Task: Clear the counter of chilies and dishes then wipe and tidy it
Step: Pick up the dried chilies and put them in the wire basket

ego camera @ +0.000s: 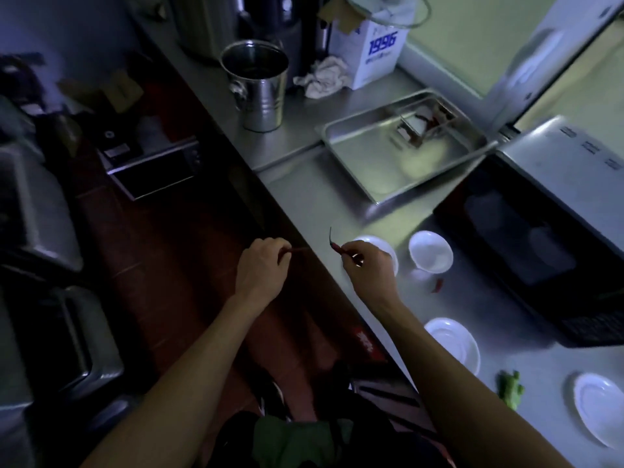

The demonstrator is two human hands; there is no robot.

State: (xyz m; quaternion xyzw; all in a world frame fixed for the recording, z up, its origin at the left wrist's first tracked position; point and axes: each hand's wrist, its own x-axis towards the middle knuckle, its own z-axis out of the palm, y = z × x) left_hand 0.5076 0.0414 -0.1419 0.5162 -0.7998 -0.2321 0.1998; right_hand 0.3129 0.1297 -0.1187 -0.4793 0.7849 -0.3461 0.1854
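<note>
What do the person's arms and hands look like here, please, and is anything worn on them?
Both forearms are bare as far as the frame shows: no sleeves in view. The left hand and right hand wear no gloves, and I see no watch, bracelet or ring, though the picture is dim and slightly blurred.

A thin red chili with a curved dark stem (332,243) is pinched above the grey steel desk (337,197) edge. Another small red chili (437,285) lies near a white bowl (430,251). Two white plates (454,344) (599,407) lie nearer, right.
</note>
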